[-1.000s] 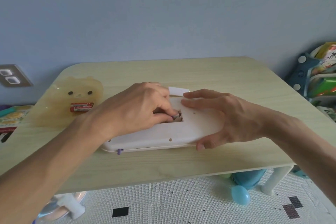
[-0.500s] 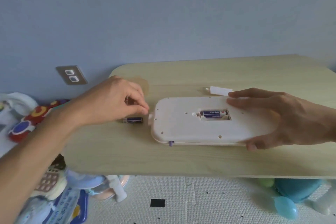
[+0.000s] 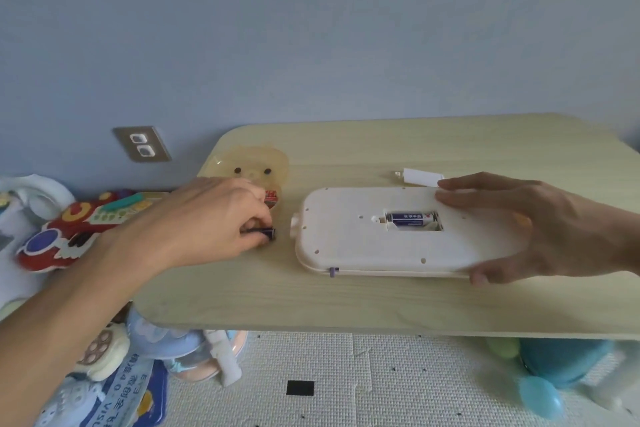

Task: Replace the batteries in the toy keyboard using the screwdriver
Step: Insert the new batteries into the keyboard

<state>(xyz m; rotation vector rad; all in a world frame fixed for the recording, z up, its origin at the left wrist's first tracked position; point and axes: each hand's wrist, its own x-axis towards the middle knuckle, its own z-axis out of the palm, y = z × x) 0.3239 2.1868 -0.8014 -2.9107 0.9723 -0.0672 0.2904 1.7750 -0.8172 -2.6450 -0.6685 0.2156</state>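
The white toy keyboard (image 3: pixel 346 239) lies face down on the table. Its battery compartment is open, with one blue battery (image 3: pixel 410 218) in the far slot and the near slot bare. My left hand (image 3: pixel 207 222) pinches a second dark blue battery (image 3: pixel 269 233) lying on the table just left of the keyboard. My right hand (image 3: pixel 540 229) rests flat on the keyboard's right end, thumb against the near edge. The white compartment cover (image 3: pixel 420 176) lies behind the keyboard. No screwdriver is in view.
A translucent yellow bear-shaped tray (image 3: pixel 249 163) sits at the table's (image 3: pixel 346 305) far left, holding a red battery (image 3: pixel 271 196). Toys (image 3: pixel 79 225) are piled on the floor to the left, and a blue egg (image 3: pixel 540 395) lies under the table.
My left hand left the compartment and carried a blue battery to the table left of the keyboard, where it now pinches it. My view swung left. The right hand stayed put.
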